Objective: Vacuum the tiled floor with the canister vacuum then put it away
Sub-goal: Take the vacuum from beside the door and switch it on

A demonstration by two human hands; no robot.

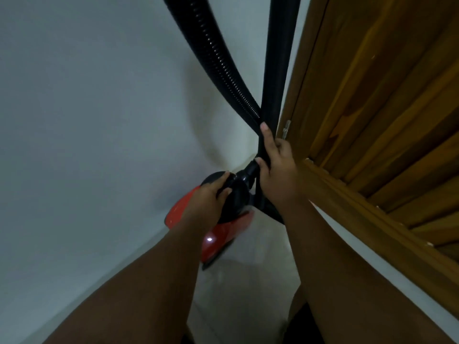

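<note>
The red canister vacuum (218, 237) sits on the pale tiled floor (260, 264) in a corner, with a black round front end. My left hand (211, 197) grips that black front part. My right hand (275, 165) is closed around the black hose and smooth black wand where they cross just above the canister's inlet. The ribbed hose (211, 53) rises to the upper left and the wand (280, 45) rises straight up beside it; both run out of the top of the view.
A white wall (87, 120) fills the left side and meets the floor at a skirting line. A brown wooden door (387, 108) with its frame and a metal hinge (286, 129) stands close on the right.
</note>
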